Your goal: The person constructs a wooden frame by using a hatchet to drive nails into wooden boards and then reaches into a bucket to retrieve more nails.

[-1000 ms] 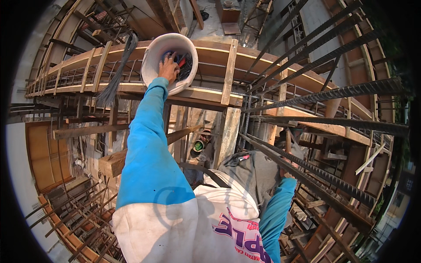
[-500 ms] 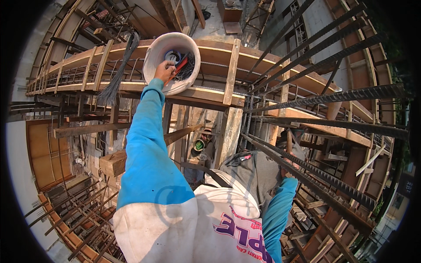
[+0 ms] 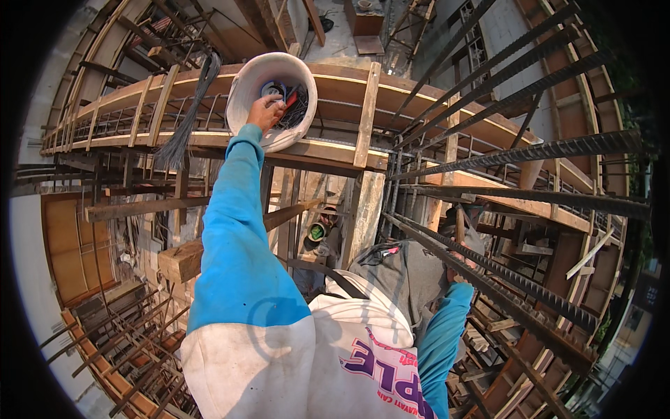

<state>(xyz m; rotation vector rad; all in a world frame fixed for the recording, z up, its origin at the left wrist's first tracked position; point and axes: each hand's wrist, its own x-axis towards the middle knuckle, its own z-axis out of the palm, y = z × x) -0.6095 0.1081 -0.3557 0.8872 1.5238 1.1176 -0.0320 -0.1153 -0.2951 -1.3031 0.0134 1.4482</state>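
Sleeves of bright blue cloth come up from the bottom edge, over a white shirt. Near in, at about four o'clock, the right hand [image 3: 457,274] sits just behind a thick ribbed steel bar [image 3: 488,286] that slants across it. I cannot tell if this hand is open or shut, because the bar hides most of it. Farther off, at about eleven o'clock, the left arm reaches way out. The left hand [image 3: 264,112] is curled over the near rim of a round white plastic bucket [image 3: 248,84], with its fingers dipping inside. The bucket rests on a long curved wooden beam form [image 3: 391,91]. Dark wires, a round blue thing and something red lie in it. A bundle of thin dark wire [image 3: 187,115] hangs at ten o'clock, just left of the bucket.
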